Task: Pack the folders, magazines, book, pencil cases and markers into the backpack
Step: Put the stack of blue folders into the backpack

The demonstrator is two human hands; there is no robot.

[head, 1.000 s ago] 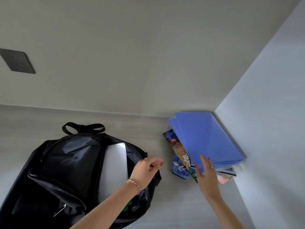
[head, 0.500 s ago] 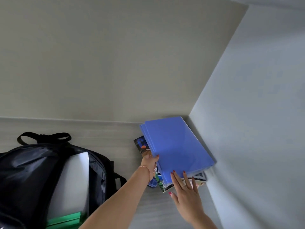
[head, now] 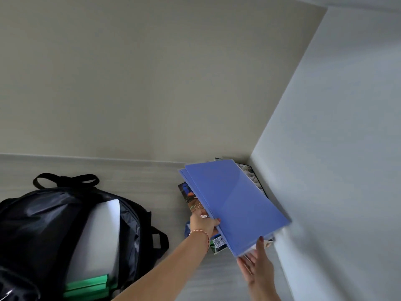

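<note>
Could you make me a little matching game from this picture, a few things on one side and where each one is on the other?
Things:
1. blue folders
2. green item
3. magazines
4. backpack

Places:
A. lying under the folders
B. lifted between the left hand and right hand
C. open on the table's left
D. inside the backpack

Pairs: 1-B, 2-D, 3-A, 4-C

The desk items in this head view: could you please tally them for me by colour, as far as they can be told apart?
Blue: 2, the flat blue plastic folders, overlapping, held by the left hand and the right hand.
Black: 1, the open black fabric backpack.
White: 1, a flat white item inside it.
Green: 1, a green stack, layers uncountable.
Multicoloured: 1, a pile of printed magazines, number hidden.
Total: 6.
</note>
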